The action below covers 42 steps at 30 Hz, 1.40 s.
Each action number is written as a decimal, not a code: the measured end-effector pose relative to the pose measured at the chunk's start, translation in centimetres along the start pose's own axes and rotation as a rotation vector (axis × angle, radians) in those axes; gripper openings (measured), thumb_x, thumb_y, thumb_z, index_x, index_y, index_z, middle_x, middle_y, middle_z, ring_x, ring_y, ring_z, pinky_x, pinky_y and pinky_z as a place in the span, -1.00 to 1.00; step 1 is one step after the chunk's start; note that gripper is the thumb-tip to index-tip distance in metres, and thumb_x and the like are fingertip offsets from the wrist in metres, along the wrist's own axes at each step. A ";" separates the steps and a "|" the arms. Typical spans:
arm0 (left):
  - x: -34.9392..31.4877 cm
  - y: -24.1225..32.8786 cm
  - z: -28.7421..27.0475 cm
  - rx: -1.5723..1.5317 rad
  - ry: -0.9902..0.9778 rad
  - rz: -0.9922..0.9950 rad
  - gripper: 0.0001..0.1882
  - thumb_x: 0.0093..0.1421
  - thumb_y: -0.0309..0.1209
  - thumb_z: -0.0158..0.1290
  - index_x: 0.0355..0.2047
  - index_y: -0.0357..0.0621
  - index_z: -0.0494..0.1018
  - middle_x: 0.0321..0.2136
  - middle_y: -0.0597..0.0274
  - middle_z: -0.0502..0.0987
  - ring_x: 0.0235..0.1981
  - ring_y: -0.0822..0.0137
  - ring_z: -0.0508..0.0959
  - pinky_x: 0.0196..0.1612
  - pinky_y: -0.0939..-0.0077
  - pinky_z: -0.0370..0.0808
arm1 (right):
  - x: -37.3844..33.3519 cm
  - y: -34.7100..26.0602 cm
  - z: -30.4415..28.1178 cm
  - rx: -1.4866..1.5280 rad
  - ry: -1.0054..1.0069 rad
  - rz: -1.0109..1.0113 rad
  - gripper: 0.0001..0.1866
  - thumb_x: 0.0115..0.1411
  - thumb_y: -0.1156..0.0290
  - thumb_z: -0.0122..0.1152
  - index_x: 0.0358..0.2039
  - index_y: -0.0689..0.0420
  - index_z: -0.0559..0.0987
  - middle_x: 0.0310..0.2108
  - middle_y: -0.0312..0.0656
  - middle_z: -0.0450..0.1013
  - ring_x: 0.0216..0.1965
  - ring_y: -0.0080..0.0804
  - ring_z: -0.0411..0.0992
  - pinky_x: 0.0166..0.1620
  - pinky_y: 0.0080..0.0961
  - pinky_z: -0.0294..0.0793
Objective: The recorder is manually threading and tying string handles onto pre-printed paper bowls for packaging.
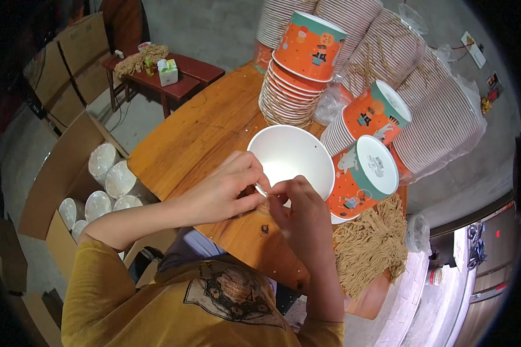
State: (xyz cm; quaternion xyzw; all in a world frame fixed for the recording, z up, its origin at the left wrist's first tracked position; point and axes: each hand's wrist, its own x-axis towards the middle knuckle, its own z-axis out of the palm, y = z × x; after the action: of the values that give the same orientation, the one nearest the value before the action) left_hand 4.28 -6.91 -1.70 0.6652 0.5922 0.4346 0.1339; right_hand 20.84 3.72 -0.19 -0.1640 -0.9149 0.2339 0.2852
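Observation:
A white-lined paper bucket (pixel 289 151) stands on the wooden table in front of me, its mouth facing up toward me. A small dark hole shows in its inner wall near the far right rim. At the near left rim, my left hand (pixel 240 184) pinches a small white piece (pixel 261 189); whether this is part of the rim or separate cannot be told. My right hand (pixel 298 205) is closed in a pinch right beside it, fingertips almost meeting the left ones. What the right fingers hold is hidden.
Stacked orange and green printed paper buckets (pixel 312 49) stand behind, with more inverted stacks (pixel 362 176) at right. Bagged bucket stacks (pixel 434 104) rise farther back. Tan cords (pixel 371 248) lie at the right edge. An open carton (pixel 61 173) with wrapped stacks stands left, near a red bench (pixel 194 75).

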 end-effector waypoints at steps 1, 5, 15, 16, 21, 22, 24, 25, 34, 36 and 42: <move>0.0 -0.1 0.1 0.005 0.014 0.019 -0.88 0.12 -0.46 0.12 -0.31 -0.14 0.46 -0.26 0.18 0.34 -0.09 0.16 0.33 -0.02 0.35 0.32 | 0.1 -0.2 -0.1 0.000 -0.001 -0.001 -0.83 0.05 0.59 0.27 -0.33 0.17 0.49 -0.45 -0.20 0.40 -0.49 -0.39 0.47 -0.49 -0.49 0.51; 0.0 -0.3 0.2 0.020 0.011 0.023 -0.88 0.12 -0.46 0.13 -0.33 -0.14 0.44 -0.26 0.19 0.34 -0.09 0.16 0.32 -0.03 0.36 0.33 | -0.1 -0.1 -0.6 0.102 0.020 0.070 -0.83 0.04 0.60 0.28 -0.34 0.18 0.50 -0.44 -0.19 0.41 -0.49 -0.42 0.46 -0.47 -0.51 0.48; 0.6 1.0 -0.1 0.108 -0.095 -0.076 -0.88 0.13 -0.35 0.17 -0.37 0.01 0.44 -0.23 0.32 0.39 -0.01 0.24 0.30 0.09 0.32 0.09 | -1.3 0.2 -1.1 0.006 -0.026 -0.022 -0.80 0.01 0.55 0.27 -0.35 0.13 0.45 -0.38 -0.13 0.39 -0.35 -0.11 0.46 -0.33 -0.25 0.46; 0.7 1.0 -0.2 0.115 -0.099 -0.092 -0.90 0.15 -0.34 0.15 -0.38 0.02 0.44 -0.24 0.34 0.39 -0.01 0.25 0.31 0.08 0.32 0.08 | -1.2 0.2 -1.2 0.007 -0.024 -0.019 -0.80 0.01 0.55 0.27 -0.35 0.13 0.45 -0.38 -0.13 0.39 -0.35 -0.11 0.46 -0.33 -0.25 0.46; 1.6 0.9 -1.1 0.158 -0.113 0.004 -0.92 0.20 -0.35 0.10 -0.33 0.00 0.43 -0.27 0.33 0.39 -0.06 0.26 0.35 0.04 0.32 0.11 | -0.9 0.4 -1.2 0.115 -0.005 0.027 -0.84 0.04 0.62 0.24 -0.37 0.18 0.45 -0.45 -0.19 0.38 -0.46 -0.35 0.46 -0.48 -0.48 0.45; 1.8 0.8 -1.2 0.118 -0.146 0.014 -0.91 0.20 -0.35 0.09 -0.32 -0.01 0.42 -0.27 0.33 0.39 -0.08 0.25 0.36 0.03 0.31 0.12 | -0.7 0.5 -1.1 0.117 -0.004 0.026 -0.84 0.04 0.62 0.24 -0.37 0.18 0.45 -0.45 -0.19 0.38 -0.46 -0.35 0.46 -0.48 -0.48 0.45; 2.0 0.8 -1.3 0.110 -0.166 0.006 -0.91 0.21 -0.36 0.08 -0.30 -0.01 0.41 -0.27 0.32 0.39 -0.09 0.25 0.37 0.03 0.31 0.12 | -0.5 0.6 -0.9 0.149 0.001 -0.021 -0.82 0.04 0.61 0.24 -0.35 0.16 0.45 -0.44 -0.19 0.38 -0.45 -0.37 0.47 -0.50 -0.50 0.47; 2.1 0.8 -1.3 0.097 -0.187 -0.002 -0.90 0.21 -0.37 0.07 -0.28 -0.02 0.41 -0.28 0.31 0.39 -0.10 0.25 0.37 0.03 0.32 0.13 | -0.5 0.6 -0.9 0.149 0.002 -0.020 -0.82 0.04 0.61 0.24 -0.35 0.16 0.45 -0.44 -0.19 0.38 -0.45 -0.37 0.47 -0.50 -0.50 0.47; 1.9 0.6 -1.4 0.240 -0.280 0.068 -0.86 0.14 -0.42 0.11 -0.27 0.00 0.44 -0.27 0.30 0.43 -0.03 0.28 0.39 0.09 0.32 0.11 | -0.8 0.7 -0.7 0.017 0.022 -0.058 -0.81 0.05 0.63 0.24 -0.33 0.12 0.47 -0.41 -0.19 0.37 -0.44 -0.37 0.47 -0.45 -0.49 0.49; 2.0 0.7 -1.6 0.203 -0.262 0.038 -0.90 0.15 -0.42 0.08 -0.30 -0.02 0.45 -0.30 0.27 0.45 -0.06 0.26 0.40 0.10 0.32 0.12 | -0.8 0.6 -1.0 0.101 0.008 -0.013 -0.82 0.05 0.63 0.25 -0.34 0.13 0.48 -0.40 -0.19 0.37 -0.46 -0.39 0.46 -0.43 -0.53 0.47; 2.5 0.5 -1.9 0.107 -0.276 -0.006 -0.96 0.18 -0.44 0.04 -0.34 -0.07 0.44 -0.35 0.21 0.46 -0.11 0.20 0.42 0.09 0.29 0.18 | -1.0 0.6 -1.4 0.205 -0.045 0.071 -0.78 0.05 0.54 0.28 -0.30 0.14 0.45 -0.32 -0.09 0.39 -0.32 -0.09 0.47 -0.32 -0.23 0.48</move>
State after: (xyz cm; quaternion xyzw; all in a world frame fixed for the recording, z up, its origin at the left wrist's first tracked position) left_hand 3.05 -5.45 0.81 0.7230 0.5925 0.3066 0.1796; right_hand 22.61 4.24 0.11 -0.1611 -0.8860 0.3397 0.2714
